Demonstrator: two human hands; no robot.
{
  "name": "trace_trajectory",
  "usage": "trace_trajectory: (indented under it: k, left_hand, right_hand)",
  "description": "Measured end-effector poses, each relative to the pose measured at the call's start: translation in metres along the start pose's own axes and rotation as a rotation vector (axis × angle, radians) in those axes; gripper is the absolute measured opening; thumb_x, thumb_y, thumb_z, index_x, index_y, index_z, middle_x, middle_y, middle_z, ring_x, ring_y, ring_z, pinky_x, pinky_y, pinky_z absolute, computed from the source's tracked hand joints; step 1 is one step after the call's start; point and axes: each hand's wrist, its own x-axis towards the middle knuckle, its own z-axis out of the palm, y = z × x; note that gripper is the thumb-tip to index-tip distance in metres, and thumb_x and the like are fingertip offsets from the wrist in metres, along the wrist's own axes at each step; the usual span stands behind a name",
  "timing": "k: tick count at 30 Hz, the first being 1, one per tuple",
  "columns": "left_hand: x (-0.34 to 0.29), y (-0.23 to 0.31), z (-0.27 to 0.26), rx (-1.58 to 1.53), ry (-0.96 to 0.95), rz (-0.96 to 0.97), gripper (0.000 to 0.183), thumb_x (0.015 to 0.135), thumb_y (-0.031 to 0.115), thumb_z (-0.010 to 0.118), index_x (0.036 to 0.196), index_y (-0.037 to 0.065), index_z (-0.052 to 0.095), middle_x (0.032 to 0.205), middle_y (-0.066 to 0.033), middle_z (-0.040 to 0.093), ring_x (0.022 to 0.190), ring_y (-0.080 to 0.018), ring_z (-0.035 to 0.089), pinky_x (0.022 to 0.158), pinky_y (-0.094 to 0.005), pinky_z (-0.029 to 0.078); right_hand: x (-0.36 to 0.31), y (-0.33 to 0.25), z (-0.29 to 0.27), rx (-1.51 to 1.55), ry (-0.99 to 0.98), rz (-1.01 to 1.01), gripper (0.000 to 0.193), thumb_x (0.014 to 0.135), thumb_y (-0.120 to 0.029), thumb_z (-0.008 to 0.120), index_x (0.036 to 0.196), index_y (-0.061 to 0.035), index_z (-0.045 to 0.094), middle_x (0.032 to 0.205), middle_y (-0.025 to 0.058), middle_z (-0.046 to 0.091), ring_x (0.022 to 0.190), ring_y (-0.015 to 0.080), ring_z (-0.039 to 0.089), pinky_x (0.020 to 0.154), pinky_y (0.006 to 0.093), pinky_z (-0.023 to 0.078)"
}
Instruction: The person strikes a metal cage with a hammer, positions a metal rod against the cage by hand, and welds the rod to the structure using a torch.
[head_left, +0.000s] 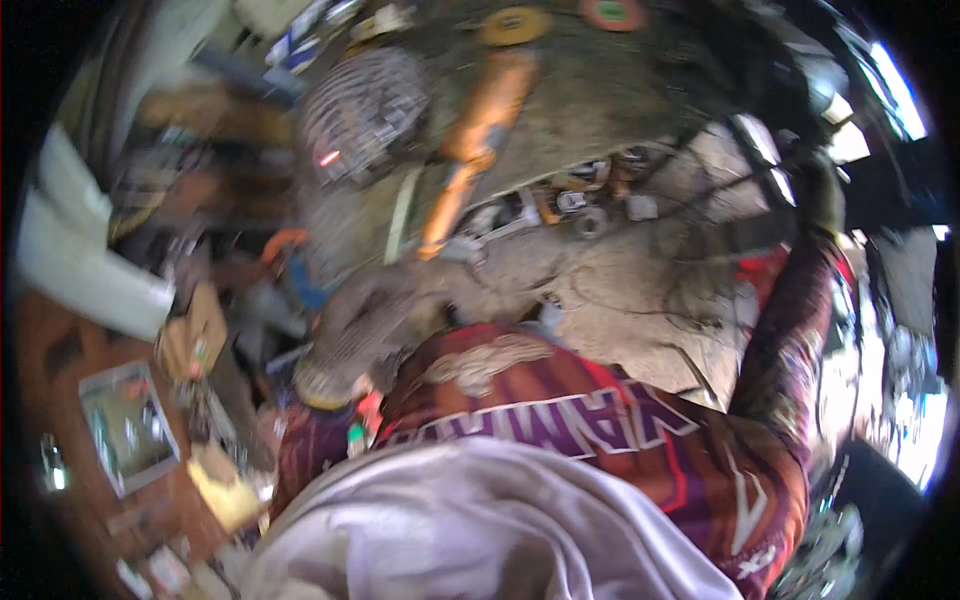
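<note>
My left hand [365, 315], in what looks like a grey knit work glove with a yellowish cuff, reaches over the near left part of the work surface. Its fingers are smeared by motion, and no held thing can be made out. Beyond it lies a long orange tool [485, 125], blurred, its narrow end toward the hand. My right arm [790, 340], in a patterned maroon sleeve, stretches far out to the right. The right hand [825, 195] at its end is dark and blurred; whether it holds anything is hidden.
A rounded grey striped object [365, 115] sits left of the orange tool. At the far edge lie a yellow disc [515, 26] and a red and green disc [612, 13]. Small metal parts [590, 215] and dark cables [650, 290] spread across the middle. A framed panel [130, 430] stands at left.
</note>
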Motion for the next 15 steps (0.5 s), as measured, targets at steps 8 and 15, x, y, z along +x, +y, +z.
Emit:
trace_trajectory:
  k: [8,15]
  left_hand:
    - [0.002,-0.017,-0.041,0.014,0.037,0.091,0.018,0.099,0.015,0.061,0.109,0.001,0.064,0.105,-0.0075,0.065,0.083,-0.0138,0.061,0.076,-0.0291,0.050]
    - [0.052,-0.012,-0.129,-0.087,0.369,0.116,0.030,0.098,0.025,0.064,0.115,0.000,0.063,0.108,-0.0094,0.066,0.097,-0.0186,0.067,0.092,-0.0363,0.056]
  right_hand:
    - [-0.031,0.015,0.009,-1.591,-0.269,-0.301,0.046,0.099,-0.014,0.048,0.145,-0.0107,0.048,0.143,0.0018,0.054,0.135,0.0139,0.044,0.114,0.0363,0.031]
    - [-0.081,0.026,0.010,-0.965,0.102,0.583,0.028,0.098,-0.017,0.051,0.124,-0.0121,0.060,0.125,0.0029,0.064,0.113,0.0213,0.059,0.094,0.0394,0.044]
